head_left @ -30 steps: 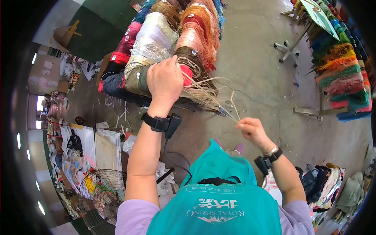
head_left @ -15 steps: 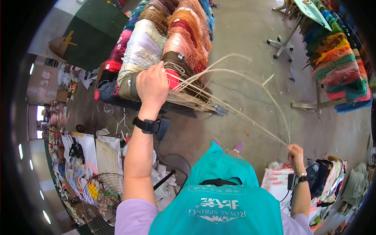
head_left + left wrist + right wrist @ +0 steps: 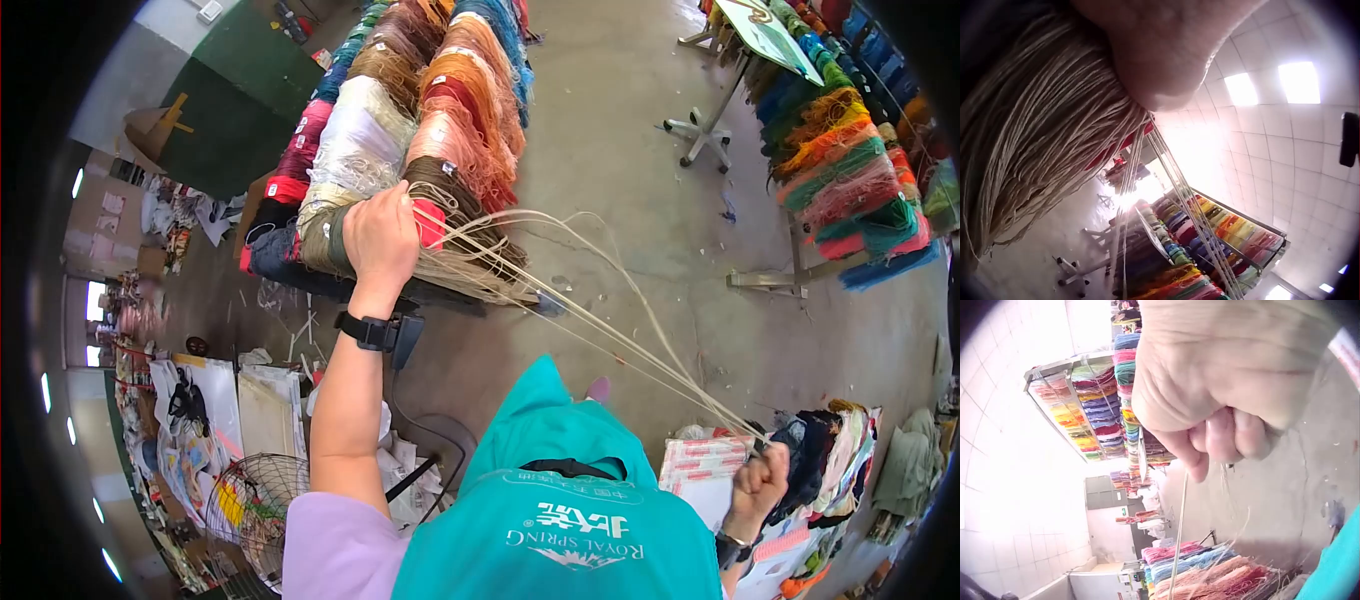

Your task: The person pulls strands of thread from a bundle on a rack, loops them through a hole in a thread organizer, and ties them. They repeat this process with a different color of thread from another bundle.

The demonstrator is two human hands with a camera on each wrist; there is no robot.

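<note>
Right hand [image 3: 757,487] lower — grips taut strands [image 3: 650,362]; left hand [image 3: 381,236] holds skein [image 3: 475,268] on rack [image 3: 450,296].

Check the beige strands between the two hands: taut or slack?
Mostly taut: the beige strands run nearly straight from under the left hand to the fisted right hand; a few bow upward, looser.

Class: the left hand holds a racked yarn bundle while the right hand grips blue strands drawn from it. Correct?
No. The head view shows the strands are pale beige, not blue; the left hand, yarn bundle and right hand are as stated.
</note>
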